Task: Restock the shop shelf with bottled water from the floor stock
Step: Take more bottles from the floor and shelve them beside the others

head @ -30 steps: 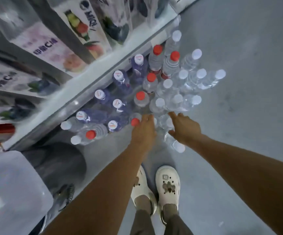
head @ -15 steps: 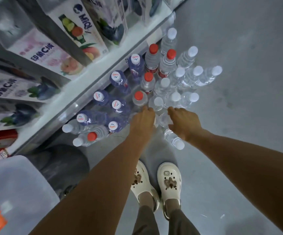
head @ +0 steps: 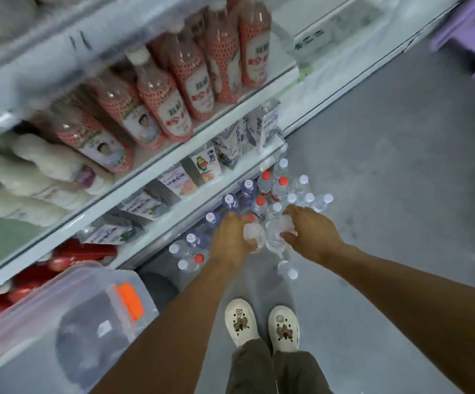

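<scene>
Down on the head view, my left hand (head: 230, 241) was curled round the neck end of one water bottle, the left-hand bottle (head: 250, 232). My right hand (head: 311, 237) was clamped the same way on a second, the right-hand bottle (head: 276, 237). Both were clear with white caps, and they sat close together between my hands, just above the near edge of the floor stock (head: 280, 191). Each pointed cap-up toward me, so I saw its long axis nearly end-on, the right one leaning slightly left. How far off the floor they were I could not tell.

The floor stock stood upright on the grey floor (head: 386, 194) against the foot of the bottom shelf (head: 168, 231) — white, red and blue-labelled caps all facing up. One fallen bottle (head: 287, 270) lay on its side just below my right hand, cap toward me and to the right.

On the shelves sat juice cartons (head: 178, 182), and above them pink bottles (head: 173, 106). A clear plastic bin (head: 60, 302) was at my lower left — my white shoes (head: 240, 322) below.
</scene>
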The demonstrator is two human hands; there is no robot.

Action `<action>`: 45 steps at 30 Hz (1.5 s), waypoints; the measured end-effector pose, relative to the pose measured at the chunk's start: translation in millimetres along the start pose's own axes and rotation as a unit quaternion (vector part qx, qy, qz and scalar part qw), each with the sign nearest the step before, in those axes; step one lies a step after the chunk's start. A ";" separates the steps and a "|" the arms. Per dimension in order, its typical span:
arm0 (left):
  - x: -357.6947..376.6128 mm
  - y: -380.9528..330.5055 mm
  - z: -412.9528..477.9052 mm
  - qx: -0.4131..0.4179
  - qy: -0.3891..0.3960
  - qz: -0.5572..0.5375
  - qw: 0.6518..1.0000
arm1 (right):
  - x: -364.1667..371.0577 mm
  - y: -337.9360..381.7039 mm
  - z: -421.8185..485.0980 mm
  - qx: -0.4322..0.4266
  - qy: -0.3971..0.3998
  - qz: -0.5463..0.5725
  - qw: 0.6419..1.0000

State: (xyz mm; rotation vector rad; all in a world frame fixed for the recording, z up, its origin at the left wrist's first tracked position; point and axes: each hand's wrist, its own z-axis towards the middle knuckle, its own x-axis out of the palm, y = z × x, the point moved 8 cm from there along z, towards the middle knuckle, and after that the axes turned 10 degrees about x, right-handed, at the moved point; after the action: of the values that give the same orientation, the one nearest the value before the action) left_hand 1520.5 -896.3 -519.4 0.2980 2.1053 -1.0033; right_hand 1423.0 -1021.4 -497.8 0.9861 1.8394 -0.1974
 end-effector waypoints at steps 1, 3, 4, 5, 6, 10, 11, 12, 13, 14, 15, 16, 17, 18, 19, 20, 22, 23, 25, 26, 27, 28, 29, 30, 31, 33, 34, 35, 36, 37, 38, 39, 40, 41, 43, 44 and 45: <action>-18.1 -7.7 -9.9 0.001 -0.015 -0.011 1.000 | -18.1 8.7 -10.2 -0.010 -0.005 0.016 1.000; -57.2 -27.2 -31.8 0.011 -0.048 -0.014 0.999 | -53.1 26.2 -29.2 -0.032 -0.015 0.049 0.998; -78.2 -37.5 -43.2 0.017 -0.067 -0.009 0.998 | -71.5 35.8 -38.2 -0.046 -0.022 0.060 0.997; -98.0 -47.2 -54.8 0.024 -0.086 -0.009 0.996 | -89.5 44.8 -47.2 -0.059 -0.028 0.069 0.995; -119.0 -58.2 -67.0 0.033 -0.105 -0.012 0.994 | -108.8 54.4 -55.8 -0.071 -0.036 0.082 0.993; -197.7 -92.0 -113.0 0.057 -0.164 -0.047 0.984 | -183.8 93.1 -94.1 -0.109 -0.048 0.134 0.984; -217.0 -97.4 -123.2 0.059 -0.183 -0.062 0.979 | -201.0 102.0 -102.1 -0.124 -0.055 0.140 0.981; -234.8 -102.1 -133.7 0.052 -0.199 -0.079 0.975 | -218.6 111.7 -111.1 -0.143 -0.063 0.148 0.976; -252.4 -107.3 -144.8 0.047 -0.215 -0.090 0.971 | -234.9 121.2 -119.8 -0.159 -0.068 0.156 0.972; -269.5 -112.4 -155.0 0.043 -0.231 -0.090 0.968 | -251.2 130.9 -128.7 -0.175 -0.071 0.164 0.968; -285.8 -118.4 -165.9 0.042 -0.244 -0.082 0.965 | -266.5 140.2 -137.8 -0.186 -0.067 0.174 0.965; -301.9 -125.7 -177.6 0.044 -0.259 -0.079 0.962 | -281.6 149.8 -147.9 -0.200 -0.063 0.185 0.960; -317.4 -132.5 -188.3 0.053 -0.276 -0.088 0.956 | -297.7 160.2 -159.4 -0.218 -0.061 0.195 0.954; -332.5 -139.9 -199.8 0.059 -0.291 -0.101 0.949 | -314.3 170.9 -171.9 -0.240 -0.061 0.203 0.947; -346.3 -146.7 -210.6 0.066 -0.307 -0.114 0.943 | -330.1 180.5 -183.0 -0.260 -0.062 0.209 0.941; -359.6 -152.5 -220.5 0.073 -0.322 -0.130 0.935 | -346.0 189.6 -194.0 -0.279 -0.069 0.211 0.934; -386.1 -168.1 -242.6 0.096 -0.357 -0.173 0.913 | -376.3 204.6 -210.2 -0.305 -0.086 0.214 0.924; -399.6 -177.5 -254.5 0.114 -0.376 -0.193 0.899 | -391.0 210.4 -216.3 -0.310 -0.083 0.233 0.918; -427.1 -197.3 -278.8 0.143 -0.412 -0.224 0.872 | -420.6 222.6 -230.2 -0.322 -0.074 0.283 0.901; -441.2 -204.0 -290.3 0.154 -0.433 -0.234 0.857 | -435.8 230.9 -240.9 -0.335 -0.076 0.298 0.891; -454.9 -210.4 -301.4 0.162 -0.453 -0.242 0.843 | -449.9 239.4 -249.2 -0.348 -0.079 0.308 0.882; -467.8 -215.1 -312.3 0.162 -0.471 -0.246 0.831 | -463.3 248.6 -257.9 -0.362 -0.084 0.314 0.874; -480.0 -218.3 -322.0 0.158 -0.487 -0.250 0.822 | -475.6 258.1 -265.7 -0.371 -0.093 0.323 0.866; -491.3 -220.8 -330.8 0.157 -0.501 -0.257 0.811 | -486.5 267.9 -273.1 -0.379 -0.101 0.331 0.858; -501.3 -223.0 -338.9 0.158 -0.511 -0.271 0.800 | -495.4 277.8 -278.1 -0.383 -0.101 0.346 0.850; -519.1 -227.2 -353.9 0.164 -0.525 -0.301 0.779 | -508.4 300.3 -289.5 -0.391 -0.085 0.374 0.836; -527.8 -228.1 -360.2 0.166 -0.531 -0.309 0.771 | -513.6 311.6 -294.1 -0.392 -0.077 0.386 0.832; -536.1 -229.8 -367.7 0.168 -0.537 -0.310 0.766 | -518.8 322.7 -297.4 -0.392 -0.072 0.394 0.828; -544.9 -229.2 -374.6 0.172 -0.543 -0.309 0.762 | -523.9 333.5 -303.8 -0.397 -0.068 0.398 0.824; -553.2 -229.1 -381.7 0.175 -0.547 -0.309 0.758 | -528.0 344.7 -310.6 -0.405 -0.066 0.396 0.822; -561.2 -226.5 -388.6 0.173 -0.551 -0.308 0.756 | -531.4 356.2 -318.2 -0.413 -0.065 0.390 0.821; -568.8 -222.7 -395.4 0.167 -0.555 -0.305 0.756 | -533.9 367.5 -325.0 -0.420 -0.066 0.381 0.821; -576.2 -218.4 -401.9 0.161 -0.557 -0.301 0.757 | -536.1 379.1 -332.9 -0.429 -0.069 0.373 0.820; -583.7 -213.8 -407.6 0.157 -0.557 -0.297 0.759 | -537.7 391.0 -340.4 -0.436 -0.071 0.366 0.819; -600.4 -203.3 -419.5 0.153 -0.557 -0.292 0.762 | -540.8 417.0 -356.5 -0.454 -0.076 0.354 0.814; -609.9 -198.2 -426.5 0.151 -0.557 -0.286 0.765 | -542.7 431.3 -365.0 -0.465 -0.076 0.351 0.809; -619.7 -193.0 -434.2 0.151 -0.557 -0.281 0.767 | -544.7 446.3 -372.9 -0.474 -0.074 0.349 0.805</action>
State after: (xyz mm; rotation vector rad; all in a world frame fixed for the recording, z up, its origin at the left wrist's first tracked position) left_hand 1607.4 -634.2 211.1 -0.6965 0.9003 -1.3750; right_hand 1570.0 -824.6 260.2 0.7884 1.0591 0.9847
